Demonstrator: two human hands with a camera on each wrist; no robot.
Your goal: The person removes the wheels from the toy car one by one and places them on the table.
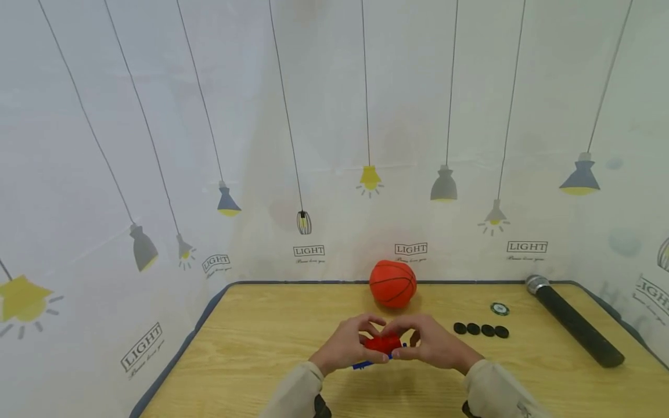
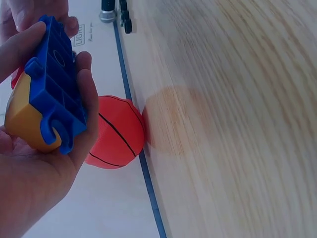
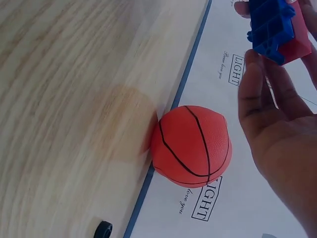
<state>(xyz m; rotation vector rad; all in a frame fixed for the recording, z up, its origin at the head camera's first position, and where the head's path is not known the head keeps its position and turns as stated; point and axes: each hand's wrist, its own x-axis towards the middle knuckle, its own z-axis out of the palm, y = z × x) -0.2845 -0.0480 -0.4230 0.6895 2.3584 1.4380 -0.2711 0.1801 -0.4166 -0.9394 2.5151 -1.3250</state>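
Above the near middle of the table, both hands hold a toy train car (image 1: 384, 344) with a blue chassis and red body. My left hand (image 1: 346, 346) grips one end, thumb on one side and fingers curled round the other. In the left wrist view the chassis (image 2: 57, 74) shows its ribbed underside, a hook at one end and a yellow part behind it. My right hand (image 1: 436, 343) holds the opposite end between thumb and fingers. The right wrist view shows the blue base (image 3: 271, 25) against the red body, partly cut off by the frame.
A red ball with black lines (image 1: 393, 284) sits at the table's back edge. Several black wheel-like discs (image 1: 473, 329) lie in a row on the right, with a round chip (image 1: 499, 309) behind them. A microphone (image 1: 575, 322) lies farther right. A printed curtain (image 1: 334, 116) surrounds the table.
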